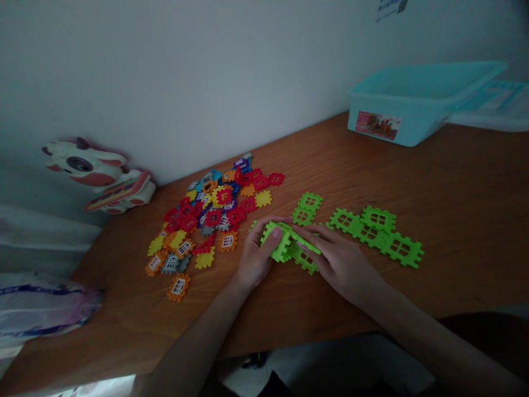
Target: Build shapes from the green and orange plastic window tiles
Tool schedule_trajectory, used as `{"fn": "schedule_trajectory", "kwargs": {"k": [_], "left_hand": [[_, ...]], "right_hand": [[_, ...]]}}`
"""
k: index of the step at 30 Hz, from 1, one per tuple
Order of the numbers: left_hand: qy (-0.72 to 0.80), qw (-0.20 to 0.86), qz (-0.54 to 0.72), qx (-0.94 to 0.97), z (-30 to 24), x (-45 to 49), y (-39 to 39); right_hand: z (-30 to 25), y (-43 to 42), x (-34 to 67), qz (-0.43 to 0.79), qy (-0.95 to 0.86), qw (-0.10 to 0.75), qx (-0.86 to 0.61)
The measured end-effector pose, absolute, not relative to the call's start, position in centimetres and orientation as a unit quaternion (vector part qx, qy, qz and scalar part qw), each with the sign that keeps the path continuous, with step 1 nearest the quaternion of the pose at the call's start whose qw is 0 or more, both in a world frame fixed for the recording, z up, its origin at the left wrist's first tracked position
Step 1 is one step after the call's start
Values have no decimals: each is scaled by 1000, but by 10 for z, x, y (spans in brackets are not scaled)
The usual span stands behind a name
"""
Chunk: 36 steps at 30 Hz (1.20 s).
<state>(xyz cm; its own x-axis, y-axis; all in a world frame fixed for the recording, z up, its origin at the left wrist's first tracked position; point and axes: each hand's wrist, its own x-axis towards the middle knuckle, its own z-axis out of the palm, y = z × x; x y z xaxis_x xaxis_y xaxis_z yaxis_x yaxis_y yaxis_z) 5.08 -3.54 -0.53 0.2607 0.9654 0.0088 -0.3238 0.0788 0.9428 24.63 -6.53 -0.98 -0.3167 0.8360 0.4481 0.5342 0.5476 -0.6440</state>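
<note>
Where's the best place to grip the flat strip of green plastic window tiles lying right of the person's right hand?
Probably pinch the flat green plastic strip by its end tile, coming from the right: that notched edge is free, farthest from the right hand, and the strip lies flat on the wooden desk.

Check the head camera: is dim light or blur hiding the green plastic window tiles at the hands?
Head view: dim, soft light, no glare; the green plastic window tiles stay legible, but the left hand and right hand block those between them.
</note>
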Motion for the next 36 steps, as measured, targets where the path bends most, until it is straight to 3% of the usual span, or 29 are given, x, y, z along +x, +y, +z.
{"fn": "schedule_trajectory", "kwargs": {"k": [8,20,26,32,36], "left_hand": [[341,601,523,499,-10,49,-37],[353,498,459,645,-4,45,-43],[294,407,475,722,-4,43,-41],[334,444,484,676,-7,41,-36],[420,455,508,599,-5,44,-32]], "right_hand": [[-8,-65,247,250,-776,415,-403],[-11,-71,244,266,-804,368,-384],[-10,-70,239,288,-768,408,-402],[-3,-75,243,330,-713,457,-416],[-5,-77,244,322,-741,437,-395]]}}
